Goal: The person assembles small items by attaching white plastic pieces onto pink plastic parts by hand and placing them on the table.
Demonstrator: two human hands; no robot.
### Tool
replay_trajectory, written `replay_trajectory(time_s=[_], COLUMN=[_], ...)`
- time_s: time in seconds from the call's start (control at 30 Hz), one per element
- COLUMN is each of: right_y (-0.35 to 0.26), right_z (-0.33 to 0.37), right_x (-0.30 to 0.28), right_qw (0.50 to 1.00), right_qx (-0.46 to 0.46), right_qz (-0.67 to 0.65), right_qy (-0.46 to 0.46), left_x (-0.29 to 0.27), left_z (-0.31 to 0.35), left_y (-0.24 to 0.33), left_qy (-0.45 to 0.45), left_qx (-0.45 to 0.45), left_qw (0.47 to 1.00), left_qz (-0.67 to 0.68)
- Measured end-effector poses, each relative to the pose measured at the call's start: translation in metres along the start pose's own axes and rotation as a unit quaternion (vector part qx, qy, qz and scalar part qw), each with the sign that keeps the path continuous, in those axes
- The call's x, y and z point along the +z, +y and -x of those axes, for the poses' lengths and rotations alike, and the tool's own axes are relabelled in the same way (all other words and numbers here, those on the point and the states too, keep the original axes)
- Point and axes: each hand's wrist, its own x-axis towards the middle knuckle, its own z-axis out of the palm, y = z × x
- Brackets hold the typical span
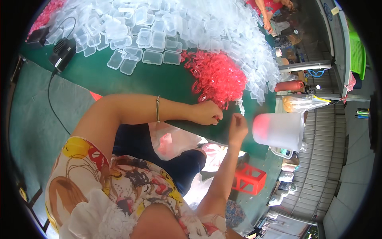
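Note:
My left hand (pixel 207 113), with a bangle on the wrist, is closed at the edge of the green table (pixel 159 85). A bit of red shows at its fingertips, too small to name. Close by on the right, my right hand (pixel 238 127) is closed in a pinch, and what it may hold is hidden. Just beyond both hands lies a heap of shiny red-pink curly pieces (pixel 219 75), thin and loop-like. Several small white pieces (pixel 240 105) sit between that heap and my right fingertips.
A large mass of clear plastic cases (pixel 151 38) covers the far table. A black device with a cable (pixel 63 53) lies at left. A translucent bucket with pink contents (pixel 278 129) stands right of my hands, above a red stool (pixel 250 179). Another person's arm (pixel 263 14) reaches in far right.

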Motion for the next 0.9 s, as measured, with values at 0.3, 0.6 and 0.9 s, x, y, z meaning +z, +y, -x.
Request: replay_trajectory(time_s=[0.3,0.6,0.9], right_y=[-0.020,-0.019,-0.037], right_z=[0.046,0.046,0.035], right_x=[0.002,-0.009,-0.001], right_qw=[0.993,0.993,0.998], right_qx=[0.088,-0.095,-0.020], right_qz=[-0.070,0.049,0.003], right_qy=[-0.032,-0.053,-0.053], left_x=[0.000,0.001,-0.001], left_z=[-0.001,-0.001,-0.001], left_y=[-0.003,-0.004,0.002], left_qy=[-0.006,-0.004,-0.004], left_qx=[-0.001,-0.004,-0.026], left_qw=[1.000,1.000,0.999], left_qz=[0.020,0.015,0.019])
